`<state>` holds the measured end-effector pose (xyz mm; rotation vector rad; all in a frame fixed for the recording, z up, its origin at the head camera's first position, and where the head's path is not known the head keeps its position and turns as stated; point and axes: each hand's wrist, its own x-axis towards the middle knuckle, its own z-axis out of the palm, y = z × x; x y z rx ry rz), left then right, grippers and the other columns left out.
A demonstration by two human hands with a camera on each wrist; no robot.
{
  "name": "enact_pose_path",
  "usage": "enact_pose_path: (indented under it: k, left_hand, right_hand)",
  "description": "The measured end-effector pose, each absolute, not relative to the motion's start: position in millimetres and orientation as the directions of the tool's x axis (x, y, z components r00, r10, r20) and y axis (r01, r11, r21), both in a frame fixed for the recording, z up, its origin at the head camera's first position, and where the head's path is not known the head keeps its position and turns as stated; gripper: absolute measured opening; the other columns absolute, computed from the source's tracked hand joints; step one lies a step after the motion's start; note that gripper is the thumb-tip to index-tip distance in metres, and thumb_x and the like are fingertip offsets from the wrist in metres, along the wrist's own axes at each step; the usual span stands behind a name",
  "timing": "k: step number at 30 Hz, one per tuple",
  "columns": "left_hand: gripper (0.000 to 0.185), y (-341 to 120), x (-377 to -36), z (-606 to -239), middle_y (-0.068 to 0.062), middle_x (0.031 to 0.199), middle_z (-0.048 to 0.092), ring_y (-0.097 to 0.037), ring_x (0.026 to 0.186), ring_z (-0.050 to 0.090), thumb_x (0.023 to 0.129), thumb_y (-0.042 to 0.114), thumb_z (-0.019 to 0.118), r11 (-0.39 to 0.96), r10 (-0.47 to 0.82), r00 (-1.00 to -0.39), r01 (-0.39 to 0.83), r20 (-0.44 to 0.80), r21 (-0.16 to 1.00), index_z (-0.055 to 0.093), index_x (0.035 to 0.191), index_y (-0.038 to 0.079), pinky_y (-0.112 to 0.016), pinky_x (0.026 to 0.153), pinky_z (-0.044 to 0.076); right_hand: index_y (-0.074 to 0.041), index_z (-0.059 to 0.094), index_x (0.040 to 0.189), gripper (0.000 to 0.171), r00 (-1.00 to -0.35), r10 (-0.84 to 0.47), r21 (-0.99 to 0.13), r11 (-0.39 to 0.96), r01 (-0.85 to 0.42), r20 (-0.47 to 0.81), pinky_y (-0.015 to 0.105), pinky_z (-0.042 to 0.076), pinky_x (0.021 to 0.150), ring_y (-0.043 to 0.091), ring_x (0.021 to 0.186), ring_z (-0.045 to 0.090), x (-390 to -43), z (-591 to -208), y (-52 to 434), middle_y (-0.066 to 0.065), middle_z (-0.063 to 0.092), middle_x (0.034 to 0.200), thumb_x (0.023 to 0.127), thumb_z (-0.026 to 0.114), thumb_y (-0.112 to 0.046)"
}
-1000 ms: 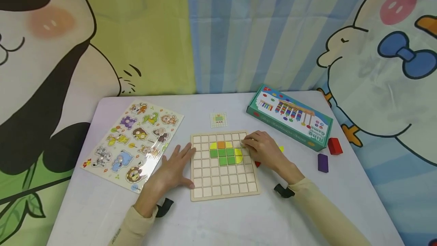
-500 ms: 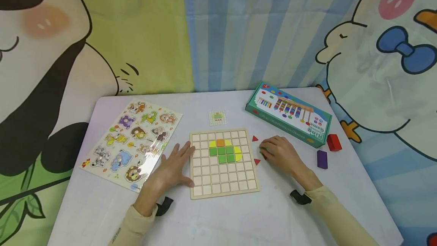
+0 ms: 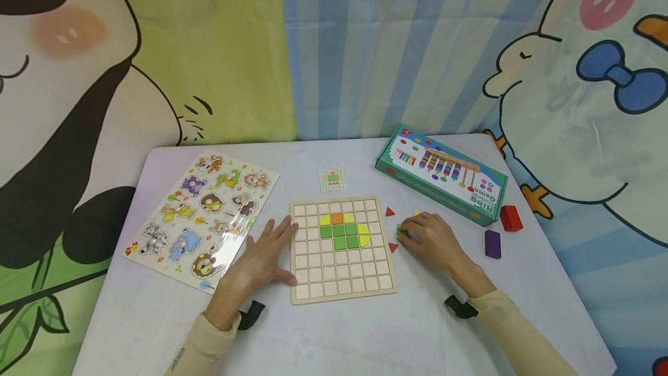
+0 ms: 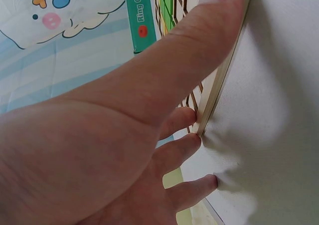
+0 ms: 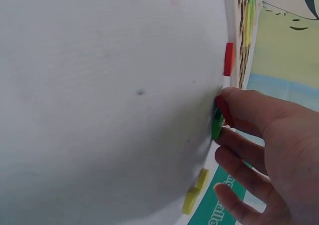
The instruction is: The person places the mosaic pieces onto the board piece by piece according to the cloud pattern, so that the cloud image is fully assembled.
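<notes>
A square wooden grid board [image 3: 344,277] lies mid-table, with green, yellow and orange pieces [image 3: 339,231] set in its upper cells. My left hand [image 3: 263,257] is spread at its left edge; in the left wrist view the thumb [image 4: 199,30] lies along the frame. To the right of the board, my right hand [image 3: 430,239] is low over the table. In the right wrist view a small red block [image 5: 224,109] is pinched at the thumb tip, beside a green block [image 5: 217,126] near the index fingertip. Two red triangles [image 3: 389,212] lie near the board's right edge.
A small pattern card [image 3: 332,180] lies beyond the board. An animal puzzle [image 3: 203,219] is on the left. A green game box [image 3: 443,176] sits back right, with red [image 3: 511,219] and purple [image 3: 493,244] blocks near it. Yellow pieces [image 5: 196,191] lie beyond my right hand.
My right hand has moved from the board's right edge to the table beside it, uncovering the red triangles and lately the green block. The left hand stays at the board.
</notes>
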<state>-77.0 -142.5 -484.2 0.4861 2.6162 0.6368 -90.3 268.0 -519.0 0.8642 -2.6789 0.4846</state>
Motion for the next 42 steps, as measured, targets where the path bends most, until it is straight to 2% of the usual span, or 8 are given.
enact_pose_path:
  k: [7, 15, 21, 29, 37, 42]
  left_hand:
    - [0.121, -141.6, -76.4, -485.9, -0.012, 0.171, 0.014, -0.048, 0.155, 0.009, 0.061, 0.032, 0.094, 0.834, 0.414, -0.856, 0.22, -0.31, 0.506, 0.029, 0.16, 0.01, -0.085, 0.108, 0.012]
    - [0.121, -141.1, -76.1, -486.2, -0.011, 0.171, 0.014, -0.048, 0.155, 0.008, 0.06, 0.032, 0.094, 0.834, 0.409, -0.858, 0.213, -0.31, 0.509, 0.03, 0.16, 0.01, -0.085, 0.109, 0.011]
    - [0.121, -141.4, -76.0, -486.7, -0.011, 0.171, 0.015, -0.048, 0.155, 0.009, 0.06, 0.032, 0.094, 0.833, 0.412, -0.857, 0.216, -0.309, 0.51, 0.03, 0.16, 0.01, -0.086, 0.108, 0.011]
    - [0.121, -141.9, -75.8, -486.2, -0.012, 0.171, 0.016, -0.048, 0.155, 0.01, 0.06, 0.033, 0.094, 0.833, 0.411, -0.86, 0.219, -0.303, 0.508, 0.031, 0.16, 0.009, -0.086, 0.108, 0.012]
    - [0.121, -142.2, -76.2, -486.3, -0.012, 0.171, 0.016, -0.048, 0.155, 0.01, 0.059, 0.033, 0.094, 0.833, 0.413, -0.86, 0.223, -0.301, 0.506, 0.031, 0.16, 0.009, -0.086, 0.107, 0.012]
    - [0.121, -142.5, -77.8, -486.2, -0.011, 0.171, 0.015, -0.048, 0.155, 0.01, 0.06, 0.034, 0.094, 0.836, 0.413, -0.859, 0.225, -0.303, 0.501, 0.03, 0.16, 0.01, -0.086, 0.107, 0.012]
  right_hand:
    - [-0.011, 0.079, 0.091, 0.016, -0.789, -0.503, -0.197, 0.785, -0.588, 0.352, 0.041, 0.054, 0.076, 0.021, 0.089, 0.067, -90.5, -518.1, 263.6, 0.002, 0.077, 0.094, 0.078, 0.086, -0.016]
    - [-0.012, 0.077, 0.093, 0.017, -0.802, -0.477, -0.204, 0.799, -0.566, 0.359, 0.042, 0.055, 0.079, 0.021, 0.092, 0.067, -92.5, -520.7, 262.8, 0.002, 0.076, 0.094, 0.079, 0.084, -0.018]
    - [-0.011, 0.076, 0.095, 0.021, -0.781, -0.469, -0.233, 0.775, -0.588, 0.412, 0.041, 0.055, 0.08, 0.021, 0.093, 0.065, -98.1, -522.0, 261.3, 0.003, 0.075, 0.095, 0.078, 0.085, -0.016]
    - [-0.006, 0.076, 0.096, 0.027, -0.681, -0.512, -0.267, 0.661, -0.702, 0.523, 0.042, 0.057, 0.077, 0.023, 0.092, 0.067, -110.7, -510.4, 230.7, 0.006, 0.075, 0.095, 0.072, 0.088, -0.01]
    - [-0.011, 0.077, 0.095, 0.018, -0.613, -0.6, -0.222, 0.597, -0.771, 0.515, 0.036, 0.056, 0.08, 0.018, 0.093, 0.066, -112.1, -496.3, 172.8, 0.0, 0.074, 0.096, 0.081, 0.084, -0.017]
    - [-0.012, 0.078, 0.097, 0.02, -0.544, -0.652, -0.176, 0.543, -0.821, 0.528, 0.033, 0.056, 0.084, 0.018, 0.094, 0.067, -110.8, -496.2, 141.6, -0.002, 0.074, 0.096, 0.08, 0.086, -0.02]
